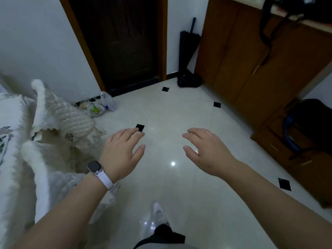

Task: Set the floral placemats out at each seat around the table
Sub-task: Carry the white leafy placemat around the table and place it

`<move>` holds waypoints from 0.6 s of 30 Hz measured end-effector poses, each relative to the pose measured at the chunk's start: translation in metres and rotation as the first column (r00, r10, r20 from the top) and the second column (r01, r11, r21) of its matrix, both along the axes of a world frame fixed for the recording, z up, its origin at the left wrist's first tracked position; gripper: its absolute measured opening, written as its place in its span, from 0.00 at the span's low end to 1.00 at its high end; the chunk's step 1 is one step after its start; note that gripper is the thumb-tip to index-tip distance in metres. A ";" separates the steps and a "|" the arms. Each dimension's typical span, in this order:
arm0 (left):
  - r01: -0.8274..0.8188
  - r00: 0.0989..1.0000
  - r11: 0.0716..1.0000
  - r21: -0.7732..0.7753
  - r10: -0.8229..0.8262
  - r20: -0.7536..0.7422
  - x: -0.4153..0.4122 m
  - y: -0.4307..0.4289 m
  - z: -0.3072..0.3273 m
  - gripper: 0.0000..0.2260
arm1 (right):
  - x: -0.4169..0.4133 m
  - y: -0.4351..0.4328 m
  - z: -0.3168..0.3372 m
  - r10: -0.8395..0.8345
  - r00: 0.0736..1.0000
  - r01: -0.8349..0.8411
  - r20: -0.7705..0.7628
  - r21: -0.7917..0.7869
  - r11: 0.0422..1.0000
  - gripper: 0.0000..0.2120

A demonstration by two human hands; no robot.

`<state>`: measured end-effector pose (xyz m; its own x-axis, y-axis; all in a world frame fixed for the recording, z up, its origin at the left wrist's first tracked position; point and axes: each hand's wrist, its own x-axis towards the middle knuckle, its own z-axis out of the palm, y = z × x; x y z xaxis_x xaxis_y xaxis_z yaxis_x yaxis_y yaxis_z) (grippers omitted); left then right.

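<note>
Both hands are out in front, over the glossy cream tiled floor (pixel 179 112) with its small black diamond insets. The left hand (pixel 122 151), a white-strapped smartwatch (pixel 96 168) on its wrist, is palm down with the fingers loosely spread and nothing in it. The right hand (pixel 206 151) mirrors it, fingers relaxed and apart, thumb out, holding nothing. The two hover well apart from each other. At the far left edge lies a white cloth with a grey-green floral print (pixel 7 123); whether it is one of the floral placemats I cannot tell, and neither hand touches it. Just beside it stands a white-framed chair draped in cream lace (pixel 68 119). Ahead are a dark wooden door (pixel 122 42), a folded black umbrella (pixel 186 47) leaning in the corner, and tall brown wooden cabinets (pixel 242 60) on the right. Clear plastic bags (pixel 100 106) sit by the wall, and a white shoe (pixel 159 212) shows below.
</note>
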<state>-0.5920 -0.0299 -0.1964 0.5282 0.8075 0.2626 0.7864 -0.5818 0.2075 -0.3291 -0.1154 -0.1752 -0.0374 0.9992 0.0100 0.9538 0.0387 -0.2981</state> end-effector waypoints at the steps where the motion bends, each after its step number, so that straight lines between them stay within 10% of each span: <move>1: -0.003 1.000 1.000 -0.005 0.003 0.026 -0.001 0.019 -0.001 0.19 | -0.002 0.022 0.001 0.010 1.000 -0.010 0.006 -0.007 1.000 0.23; 18: -0.307 0.950 0.952 0.001 0.306 -0.068 -0.125 0.223 0.018 0.20 | -0.100 0.320 0.026 0.340 0.938 -0.343 0.064 0.039 0.939 0.20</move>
